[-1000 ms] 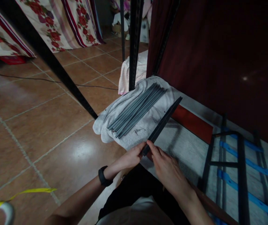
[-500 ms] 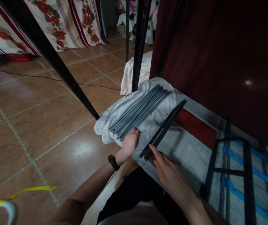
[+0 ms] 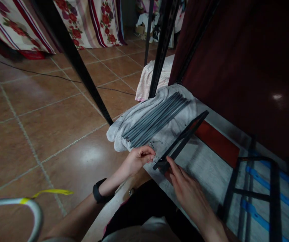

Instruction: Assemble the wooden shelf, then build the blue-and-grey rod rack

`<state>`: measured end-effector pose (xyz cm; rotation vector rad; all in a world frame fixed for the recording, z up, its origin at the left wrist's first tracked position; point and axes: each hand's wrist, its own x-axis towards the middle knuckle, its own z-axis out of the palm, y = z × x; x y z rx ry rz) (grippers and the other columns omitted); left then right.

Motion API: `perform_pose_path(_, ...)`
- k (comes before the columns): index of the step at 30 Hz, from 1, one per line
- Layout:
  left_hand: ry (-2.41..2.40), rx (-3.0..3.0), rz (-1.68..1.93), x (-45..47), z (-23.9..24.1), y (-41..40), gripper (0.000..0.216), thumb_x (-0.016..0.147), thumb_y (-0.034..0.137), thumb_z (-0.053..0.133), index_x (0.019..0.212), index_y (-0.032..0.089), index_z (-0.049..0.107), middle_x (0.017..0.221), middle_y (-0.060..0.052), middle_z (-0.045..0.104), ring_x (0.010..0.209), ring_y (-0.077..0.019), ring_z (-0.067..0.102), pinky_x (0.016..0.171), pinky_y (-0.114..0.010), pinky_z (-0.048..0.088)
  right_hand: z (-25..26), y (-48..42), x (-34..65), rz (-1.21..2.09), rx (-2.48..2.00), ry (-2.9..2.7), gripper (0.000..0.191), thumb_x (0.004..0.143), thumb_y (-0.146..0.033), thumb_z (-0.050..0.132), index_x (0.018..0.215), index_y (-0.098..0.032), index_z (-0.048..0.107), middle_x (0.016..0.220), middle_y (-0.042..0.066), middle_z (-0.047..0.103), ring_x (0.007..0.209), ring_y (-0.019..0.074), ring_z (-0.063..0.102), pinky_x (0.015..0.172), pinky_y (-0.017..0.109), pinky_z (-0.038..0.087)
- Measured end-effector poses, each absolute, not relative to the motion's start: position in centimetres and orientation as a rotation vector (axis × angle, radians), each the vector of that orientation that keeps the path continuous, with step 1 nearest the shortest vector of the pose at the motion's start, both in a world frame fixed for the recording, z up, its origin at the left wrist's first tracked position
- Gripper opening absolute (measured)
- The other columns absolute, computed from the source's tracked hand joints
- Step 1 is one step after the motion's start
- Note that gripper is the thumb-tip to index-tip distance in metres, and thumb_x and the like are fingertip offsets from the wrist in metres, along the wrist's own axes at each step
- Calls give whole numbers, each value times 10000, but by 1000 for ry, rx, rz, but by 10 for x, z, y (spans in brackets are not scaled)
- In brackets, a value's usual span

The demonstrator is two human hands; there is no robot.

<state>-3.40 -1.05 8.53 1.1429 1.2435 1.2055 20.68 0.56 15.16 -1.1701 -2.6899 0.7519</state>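
Note:
Between the fingertips of my left hand (image 3: pixel 142 158) is a thin screw (image 3: pixel 157 157), its free end pointing right at the near end of a black frame (image 3: pixel 188 136). My right hand (image 3: pixel 184 183) grips that frame at the same end, with the thumb and index finger on its bar. Another small screw shows at the frame's end, close to my left fingers. Beyond my left hand a bundle of grey rods (image 3: pixel 156 117) lies on a grey cloth (image 3: pixel 116 134). A few loose screws (image 3: pixel 159 141) rest on the cloth beside the rods.
At right, black frames (image 3: pixel 275 195) with blue straps (image 3: pixel 257 215) lie on the grey surface. Black upright posts (image 3: pixel 88 77) rise at left and behind the rods. A dark red panel (image 3: pixel 247 67) stands at right. A white tube (image 3: pixel 37 215) with yellow tape is lower left.
My left hand has come up from the cloth by the rods with a screw and moved to the frame's near end. My right hand still holds the frame. The view has shifted slightly.

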Motion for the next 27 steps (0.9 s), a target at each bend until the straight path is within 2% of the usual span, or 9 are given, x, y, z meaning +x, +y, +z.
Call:
perform_pose_path(6,1277,1359,1263,-22,103,-18,165,981,274,627,914,178,743,876,-46,716,827,-170,673,767,-271,519,148,6,207,736,-1226,-2665,663,1031,-122,345,1665,-298,267,1502,57,639,1320,186,661,1030,363,618)
perform_pose_path(13,1172,1680,1233,-23,105,-12,245,1061,273,508,1037,197,740,1033,-80,721,946,-171,693,827,-266,530,147,7,207,702,-1198,-2624,622,1041,-181,357,1649,-306,324,1525,39,619,1373,190,617,1077,370,589)
perform_pose_path(16,1110,1744,1221,-20,109,-9,259,1059,244,493,1058,198,749,1085,-95,719,991,-179,696,852,-272,537,145,4,209,764,-1317,-2527,591,1043,-252,391,1631,-288,342,1459,61,674,1299,214,677,1012,380,625)
perform_pose_path(18,1090,1716,1222,-18,109,-7,223,1034,217,535,1037,196,757,1046,-86,730,964,-178,700,842,-269,536,144,1,210,789,-1445,-2406,547,1040,-331,448,1580,-264,394,1391,78,717,1232,231,719,955,383,645)
perform_pose_path(21,1116,1551,1226,-16,105,-4,132,973,208,636,1008,193,762,945,-55,745,866,-165,699,778,-255,526,146,0,212,823,-1518,-2352,394,1029,-391,497,1399,-264,545,1273,65,766,1127,236,762,916,382,646)
perform_pose_path(23,1108,1406,1213,-15,101,-2,106,941,236,682,986,189,766,891,-44,748,803,-163,692,727,-253,523,148,1,212,850,-1455,-2416,322,1035,-355,474,1323,-273,593,1247,50,768,1130,226,754,932,379,633)
perform_pose_path(27,1022,1179,1170,-13,97,2,112,892,273,731,909,174,780,792,-43,739,704,-166,674,660,-265,529,153,4,207,857,-1344,-2465,351,1031,-266,446,1347,-262,600,1317,60,727,1214,211,706,992,371,600)
